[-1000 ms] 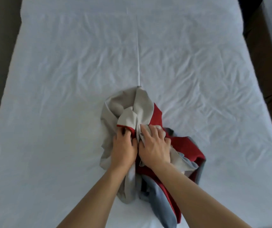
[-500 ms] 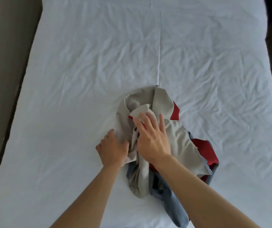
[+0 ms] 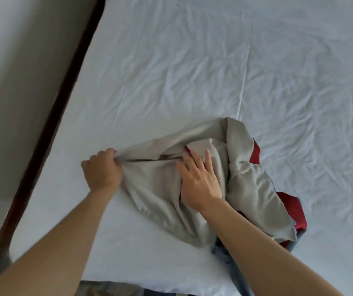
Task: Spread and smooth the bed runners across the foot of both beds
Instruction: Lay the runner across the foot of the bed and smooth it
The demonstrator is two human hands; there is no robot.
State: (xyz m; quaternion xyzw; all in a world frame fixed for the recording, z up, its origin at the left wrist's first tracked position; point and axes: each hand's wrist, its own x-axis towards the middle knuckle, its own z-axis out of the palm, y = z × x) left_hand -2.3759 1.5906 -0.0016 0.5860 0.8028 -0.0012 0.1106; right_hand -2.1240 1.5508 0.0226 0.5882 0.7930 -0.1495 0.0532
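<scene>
Left hand (image 3: 102, 170): fist clenched on a corner of the runner (image 3: 162, 184)
Right hand (image 3: 200, 180): fingers flat, pressing the bunched cloth
Runner: grey and red, crumpled near the foot of the bed (image 3: 171, 71)
Sheet: white, creased

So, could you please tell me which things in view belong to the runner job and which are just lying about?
Part of the job:
- bed runner, grey and red, bunched up
- bed, white sheet, where it gets spread
- left hand, gripping the runner's edge
- right hand, pressing flat on the runner

Just there:
- dark bed frame
- floor beside the bed
</scene>
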